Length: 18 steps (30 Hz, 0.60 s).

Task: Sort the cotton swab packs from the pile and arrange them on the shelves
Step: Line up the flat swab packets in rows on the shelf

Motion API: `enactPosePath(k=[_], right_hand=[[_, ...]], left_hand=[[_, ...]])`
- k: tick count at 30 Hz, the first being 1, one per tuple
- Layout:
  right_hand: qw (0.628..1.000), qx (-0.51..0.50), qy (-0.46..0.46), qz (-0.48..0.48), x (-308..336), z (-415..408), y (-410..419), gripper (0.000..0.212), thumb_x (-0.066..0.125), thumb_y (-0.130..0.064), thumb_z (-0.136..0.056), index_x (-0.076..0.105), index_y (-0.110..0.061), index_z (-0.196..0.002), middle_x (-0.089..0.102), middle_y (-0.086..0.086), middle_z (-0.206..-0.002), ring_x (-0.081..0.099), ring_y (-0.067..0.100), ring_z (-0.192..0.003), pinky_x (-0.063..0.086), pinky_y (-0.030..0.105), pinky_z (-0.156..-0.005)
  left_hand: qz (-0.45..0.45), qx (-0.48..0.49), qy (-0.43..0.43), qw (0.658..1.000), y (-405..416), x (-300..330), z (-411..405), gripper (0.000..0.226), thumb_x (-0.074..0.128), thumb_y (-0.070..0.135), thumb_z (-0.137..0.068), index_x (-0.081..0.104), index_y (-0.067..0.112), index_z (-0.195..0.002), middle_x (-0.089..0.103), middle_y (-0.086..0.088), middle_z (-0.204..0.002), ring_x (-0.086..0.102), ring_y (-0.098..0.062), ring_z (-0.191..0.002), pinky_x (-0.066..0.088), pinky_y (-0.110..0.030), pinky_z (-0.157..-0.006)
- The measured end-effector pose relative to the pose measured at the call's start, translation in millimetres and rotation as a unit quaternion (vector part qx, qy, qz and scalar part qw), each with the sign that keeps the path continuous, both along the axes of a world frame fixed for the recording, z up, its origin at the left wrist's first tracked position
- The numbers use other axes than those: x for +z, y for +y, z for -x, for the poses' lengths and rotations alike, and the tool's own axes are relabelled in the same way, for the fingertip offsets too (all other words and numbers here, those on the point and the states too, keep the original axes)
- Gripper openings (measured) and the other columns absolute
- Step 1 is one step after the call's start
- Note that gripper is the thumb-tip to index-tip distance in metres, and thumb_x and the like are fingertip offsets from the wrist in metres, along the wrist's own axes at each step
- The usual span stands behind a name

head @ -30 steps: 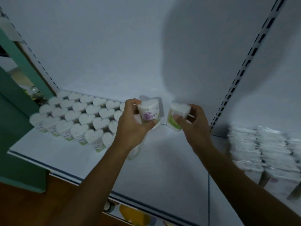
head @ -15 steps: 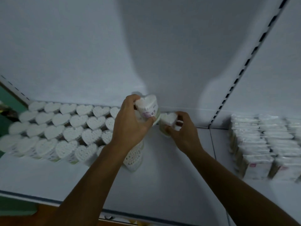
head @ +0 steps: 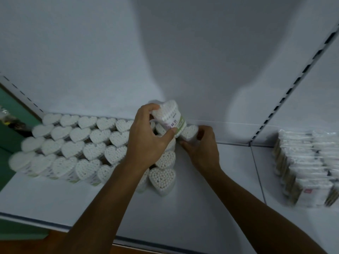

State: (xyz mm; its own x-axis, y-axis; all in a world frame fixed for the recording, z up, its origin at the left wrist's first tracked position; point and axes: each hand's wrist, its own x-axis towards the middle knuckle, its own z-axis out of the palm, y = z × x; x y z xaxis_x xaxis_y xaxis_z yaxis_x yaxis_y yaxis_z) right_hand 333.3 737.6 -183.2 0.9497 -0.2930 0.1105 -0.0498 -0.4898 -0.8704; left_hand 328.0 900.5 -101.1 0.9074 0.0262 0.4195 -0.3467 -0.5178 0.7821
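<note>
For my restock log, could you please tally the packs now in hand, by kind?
Heart packs: 2, one tilted in the left hand, one upright in the right hand
Bagged packs: 0, all stacked on the shelf
Total: 2

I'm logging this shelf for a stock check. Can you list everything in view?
heart-shaped swab packs: several rows, exact count unclear, white, shelf left
tilted swab pack: one, white with green label, in left grip above the rows
upright swab pack: one, white, at back wall in right grip
bagged swab packs: many, white, shelf right
shelf: one, white
left hand: one
right hand: one
</note>
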Motion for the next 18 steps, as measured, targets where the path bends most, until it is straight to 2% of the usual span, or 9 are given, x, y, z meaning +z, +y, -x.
enactPosePath(k=[3, 6, 9, 11, 13, 14, 16, 18], right_hand=[[1.000, 0.008, 0.010, 0.001, -1, -1, -1, 0.063, 0.087, -0.036, -0.071, 0.049, -0.015, -0.117, 0.051, -0.002, -0.112, 0.056, 0.014, -0.099, 0.044, 0.028, -0.078], [1.000, 0.013, 0.009, 0.005, 2, 4, -7, 0.075, 0.089, -0.035, -0.068, 0.047, -0.014, -0.126, 0.052, 0.001, -0.119, 0.055, 0.016, -0.104, 0.048, 0.030, -0.084], [0.999, 0.019, -0.033, 0.031, 10, 20, -17, 0.071, 0.083, -0.026, -0.075, 0.043, -0.011, -0.132, 0.052, 0.004, -0.122, 0.054, 0.016, -0.107, 0.050, 0.033, -0.089], [0.994, 0.063, -0.085, 0.020, 17, 34, -23, 0.064, 0.077, -0.022, -0.078, 0.043, -0.012, -0.132, 0.052, 0.001, -0.121, 0.052, 0.009, -0.106, 0.048, 0.023, -0.090], [0.985, 0.128, -0.112, 0.020, 26, 45, -27, 0.067, 0.075, -0.032, -0.080, 0.040, -0.017, -0.135, 0.050, -0.004, -0.123, 0.050, -0.001, -0.107, 0.040, 0.007, -0.088], [0.982, 0.149, -0.109, 0.025, 29, 48, -26, 0.072, 0.076, -0.038, -0.080, 0.038, -0.019, -0.138, 0.049, -0.006, -0.125, 0.049, -0.003, -0.108, 0.038, 0.004, -0.087], [0.982, 0.157, -0.094, 0.046, 32, 51, -25, 0.076, 0.076, -0.045, -0.080, 0.039, -0.020, -0.140, 0.050, -0.010, -0.126, 0.051, 0.000, -0.107, 0.039, 0.004, -0.085], [0.986, 0.138, -0.081, 0.055, 27, 52, -23, 0.070, 0.075, -0.048, -0.080, 0.044, -0.022, -0.137, 0.054, -0.011, -0.124, 0.054, 0.001, -0.103, 0.040, 0.007, -0.081]], left_hand=[[0.000, -0.005, 0.007, 1.000, 0, -1, 3, 0.061, 0.086, 0.022, -0.072, 0.049, 0.026, -0.120, 0.051, 0.022, -0.115, 0.052, 0.001, -0.103, 0.044, -0.009, -0.084], [0.000, -0.012, 0.009, 1.000, -1, 0, 6, 0.062, 0.086, 0.021, -0.072, 0.050, 0.024, -0.122, 0.053, 0.013, -0.118, 0.053, -0.003, -0.105, 0.044, -0.010, -0.084], [-0.005, -0.023, 0.010, 1.000, -3, 2, 8, 0.063, 0.086, 0.024, -0.072, 0.050, 0.023, -0.123, 0.055, 0.009, -0.121, 0.055, -0.009, -0.109, 0.050, -0.025, -0.091], [-0.019, -0.043, 0.020, 0.999, -6, 4, 11, 0.062, 0.086, 0.024, -0.071, 0.049, 0.026, -0.120, 0.055, 0.009, -0.121, 0.057, -0.011, -0.109, 0.053, -0.038, -0.091], [-0.059, -0.066, 0.025, 0.996, -13, 8, 14, 0.061, 0.087, 0.024, -0.070, 0.048, 0.030, -0.117, 0.054, 0.011, -0.118, 0.057, -0.010, -0.106, 0.054, -0.040, -0.088], [-0.091, -0.074, 0.029, 0.993, -16, 10, 15, 0.062, 0.088, 0.025, -0.069, 0.047, 0.031, -0.115, 0.053, 0.013, -0.117, 0.057, -0.009, -0.104, 0.054, -0.038, -0.086], [-0.156, -0.089, 0.049, 0.983, -21, 12, 18, 0.061, 0.088, 0.031, -0.069, 0.046, 0.034, -0.114, 0.052, 0.017, -0.114, 0.057, -0.008, -0.102, 0.054, -0.035, -0.085], [-0.178, -0.115, 0.066, 0.975, -21, 10, 19, 0.056, 0.085, 0.042, -0.070, 0.049, 0.033, -0.112, 0.057, 0.016, -0.114, 0.058, -0.008, -0.102, 0.053, -0.035, -0.086]])
